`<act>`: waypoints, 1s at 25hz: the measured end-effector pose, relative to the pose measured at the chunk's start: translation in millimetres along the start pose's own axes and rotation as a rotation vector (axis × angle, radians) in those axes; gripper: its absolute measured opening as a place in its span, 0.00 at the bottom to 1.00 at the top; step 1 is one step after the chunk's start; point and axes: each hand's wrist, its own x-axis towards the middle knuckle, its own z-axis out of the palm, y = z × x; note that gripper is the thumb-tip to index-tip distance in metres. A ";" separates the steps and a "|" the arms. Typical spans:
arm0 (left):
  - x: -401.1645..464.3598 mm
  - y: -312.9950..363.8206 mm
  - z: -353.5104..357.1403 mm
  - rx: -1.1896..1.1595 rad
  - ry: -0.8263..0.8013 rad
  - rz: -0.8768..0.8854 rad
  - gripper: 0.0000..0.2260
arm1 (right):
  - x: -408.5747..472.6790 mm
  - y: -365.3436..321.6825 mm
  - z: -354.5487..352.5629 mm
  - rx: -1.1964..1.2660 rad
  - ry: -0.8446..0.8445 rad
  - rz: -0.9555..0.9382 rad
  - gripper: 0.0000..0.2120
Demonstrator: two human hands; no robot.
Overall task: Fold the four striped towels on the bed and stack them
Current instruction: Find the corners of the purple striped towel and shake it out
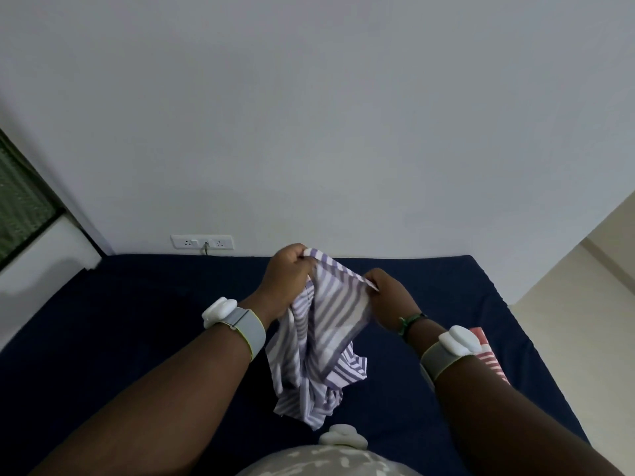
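A purple-and-white striped towel (pixel 319 341) hangs in the air above the dark blue bed (pixel 137 321). My left hand (pixel 288 280) pinches its top edge at the left, and my right hand (pixel 391 297) pinches the same edge at the right. The rest of the cloth droops crumpled between my forearms, its lower end near the bed. A red-and-white striped towel (pixel 489 359) lies on the bed at the right, partly hidden behind my right wrist. No other towels show in this view.
The bed's far edge meets a grey wall with a white socket strip (pixel 202 242) and a plugged cable. A window with green mesh (pixel 20 204) is at the left. The bed's right edge drops to a pale floor (pixel 584 321).
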 end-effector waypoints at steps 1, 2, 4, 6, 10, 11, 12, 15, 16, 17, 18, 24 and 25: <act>1.5 1.2 -2.0 -0.016 0.020 -0.023 0.05 | -1.1 2.9 -0.3 0.023 0.030 -0.012 0.04; 3.3 0.7 -2.0 -0.015 0.017 -0.024 0.05 | -2.3 0.9 -1.2 0.067 0.062 -0.043 0.05; 3.6 -2.8 2.1 0.022 -0.008 -0.036 0.06 | -0.2 -10.3 -4.3 0.197 0.118 -0.082 0.07; 4.3 -7.8 8.1 -0.001 0.011 -0.116 0.03 | 3.4 -22.1 -10.2 0.278 0.178 -0.029 0.13; 5.4 -8.6 6.6 -0.411 -0.038 -0.420 0.11 | 13.9 -8.9 -21.7 0.438 0.498 0.326 0.18; 3.9 -4.5 3.7 -0.527 -0.041 -0.504 0.13 | 14.4 -3.2 -23.6 0.519 0.576 0.424 0.18; 4.4 -2.8 1.0 -0.622 -0.037 -0.560 0.13 | 13.5 -2.2 -24.1 0.589 0.623 0.463 0.17; 4.0 8.0 -6.5 -0.668 -0.105 -0.545 0.10 | 7.1 -21.2 -21.9 0.630 0.614 0.246 0.13; 4.7 8.9 -7.8 -0.642 -0.112 -0.500 0.09 | 5.5 -30.7 -20.6 0.574 0.569 0.164 0.12; 4.2 11.4 -8.3 -0.634 -0.098 -0.458 0.09 | 6.9 -37.5 -17.9 0.509 0.504 0.129 0.13; 5.3 11.5 -7.8 -0.637 -0.074 -0.427 0.09 | 9.6 -42.7 -14.7 0.450 0.421 0.139 0.15; 1.6 12.3 -10.4 -0.607 0.015 -0.340 0.06 | 13.1 -59.0 -1.7 0.485 0.395 0.105 0.15; -0.5 13.3 -11.7 -0.596 0.016 -0.354 0.06 | 12.4 -60.7 0.5 0.490 0.374 0.111 0.15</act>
